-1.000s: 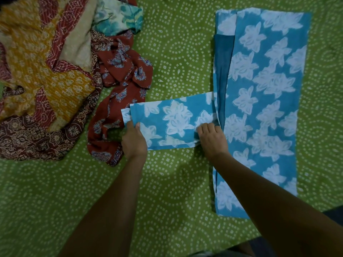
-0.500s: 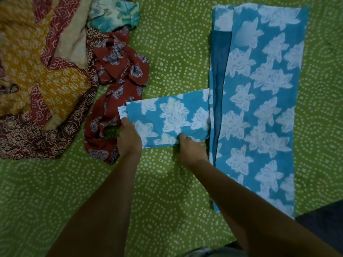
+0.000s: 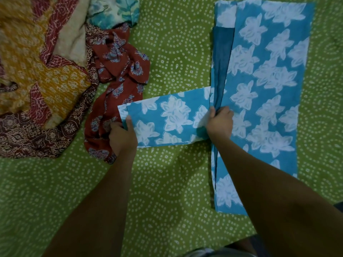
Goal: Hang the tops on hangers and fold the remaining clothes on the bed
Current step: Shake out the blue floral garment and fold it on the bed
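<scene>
Flat on the green bedspread (image 3: 167, 182) with its white dotted rings, a blue top (image 3: 269, 89) printed with white flowers is lying lengthwise, folded into a long panel at the right. Its sleeve (image 3: 167, 119) is sticking out sideways to the left, level with both hands. The left hand (image 3: 121, 135) is gripping the sleeve's cuff end, thumb lying on top of the cloth and the other fingers curled beneath it. The right hand (image 3: 220, 122) is pinching the fabric where the sleeve is joining the body, fingers closed together on a bunched fold along the darker blue inner edge. No label, brand or writing is showing on any garment. To the left, a rust-red floral garment (image 3: 120, 71) is lying crumpled, touching the cuff end. Beyond it a mustard and maroon printed cloth (image 3: 37, 71) is spreading across the corner, with a teal and cream piece (image 3: 113, 13) resting above the red one.
</scene>
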Action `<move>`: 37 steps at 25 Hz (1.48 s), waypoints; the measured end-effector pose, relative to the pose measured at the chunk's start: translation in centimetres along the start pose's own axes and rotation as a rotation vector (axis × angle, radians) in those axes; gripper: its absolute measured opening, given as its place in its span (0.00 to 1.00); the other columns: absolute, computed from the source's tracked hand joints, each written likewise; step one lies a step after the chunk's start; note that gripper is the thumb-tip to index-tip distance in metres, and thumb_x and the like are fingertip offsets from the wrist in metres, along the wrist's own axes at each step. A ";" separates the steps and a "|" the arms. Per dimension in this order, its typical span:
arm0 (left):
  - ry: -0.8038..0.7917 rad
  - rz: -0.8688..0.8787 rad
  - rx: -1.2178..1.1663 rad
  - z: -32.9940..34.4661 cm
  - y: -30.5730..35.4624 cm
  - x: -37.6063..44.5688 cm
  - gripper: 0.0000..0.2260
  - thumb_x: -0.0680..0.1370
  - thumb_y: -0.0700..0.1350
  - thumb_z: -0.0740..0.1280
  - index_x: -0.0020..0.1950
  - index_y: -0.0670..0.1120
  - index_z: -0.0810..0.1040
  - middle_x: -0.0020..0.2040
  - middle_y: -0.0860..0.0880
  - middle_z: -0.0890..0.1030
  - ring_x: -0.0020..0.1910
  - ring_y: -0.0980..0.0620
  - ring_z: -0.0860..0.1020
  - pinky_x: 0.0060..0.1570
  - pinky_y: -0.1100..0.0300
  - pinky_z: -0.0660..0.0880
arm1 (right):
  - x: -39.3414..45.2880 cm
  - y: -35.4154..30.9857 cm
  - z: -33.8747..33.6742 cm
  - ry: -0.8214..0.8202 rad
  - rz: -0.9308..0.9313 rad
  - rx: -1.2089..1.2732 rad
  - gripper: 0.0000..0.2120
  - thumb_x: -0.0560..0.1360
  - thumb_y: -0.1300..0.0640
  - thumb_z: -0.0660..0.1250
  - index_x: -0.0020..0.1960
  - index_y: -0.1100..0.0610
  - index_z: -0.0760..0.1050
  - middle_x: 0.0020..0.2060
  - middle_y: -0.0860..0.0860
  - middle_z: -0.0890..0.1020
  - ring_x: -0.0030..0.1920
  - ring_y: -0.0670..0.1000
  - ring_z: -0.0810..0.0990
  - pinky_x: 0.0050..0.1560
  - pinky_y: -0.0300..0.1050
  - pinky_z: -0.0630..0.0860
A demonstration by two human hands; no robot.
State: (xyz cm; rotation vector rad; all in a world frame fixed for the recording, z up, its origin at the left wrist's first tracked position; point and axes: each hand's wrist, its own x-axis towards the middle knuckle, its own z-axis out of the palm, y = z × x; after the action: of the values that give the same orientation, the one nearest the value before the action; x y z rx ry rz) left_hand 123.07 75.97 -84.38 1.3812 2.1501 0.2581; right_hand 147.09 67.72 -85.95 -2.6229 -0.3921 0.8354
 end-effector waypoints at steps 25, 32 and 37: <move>-0.275 1.025 0.653 13.1 10.2 -14.9 0.32 0.79 0.63 0.50 0.78 0.45 0.55 0.78 0.47 0.56 0.77 0.44 0.54 0.73 0.47 0.54 | 8.3 13.2 -16.5 -0.345 0.238 0.812 0.02 0.74 0.65 0.70 0.45 0.60 0.78 0.37 0.54 0.82 0.36 0.52 0.81 0.36 0.44 0.80; -0.270 0.904 0.684 16.9 9.3 -16.1 0.39 0.76 0.69 0.46 0.79 0.45 0.46 0.79 0.46 0.47 0.78 0.44 0.44 0.75 0.44 0.46 | 8.2 14.8 -16.6 -0.302 0.035 0.450 0.30 0.67 0.53 0.78 0.62 0.55 0.66 0.53 0.48 0.76 0.49 0.47 0.76 0.51 0.40 0.76; -0.296 1.066 0.698 16.6 8.9 -16.9 0.36 0.78 0.67 0.47 0.79 0.47 0.48 0.79 0.48 0.48 0.78 0.45 0.45 0.75 0.44 0.47 | 7.4 17.2 -16.4 -0.073 -0.032 0.343 0.23 0.72 0.59 0.73 0.62 0.58 0.67 0.55 0.55 0.79 0.53 0.54 0.78 0.52 0.47 0.75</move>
State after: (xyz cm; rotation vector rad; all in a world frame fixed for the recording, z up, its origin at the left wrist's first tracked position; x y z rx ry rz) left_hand 144.38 62.74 -88.05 2.6669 1.0926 -0.3372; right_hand 165.31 50.84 -84.28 -2.2700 -0.2806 0.9020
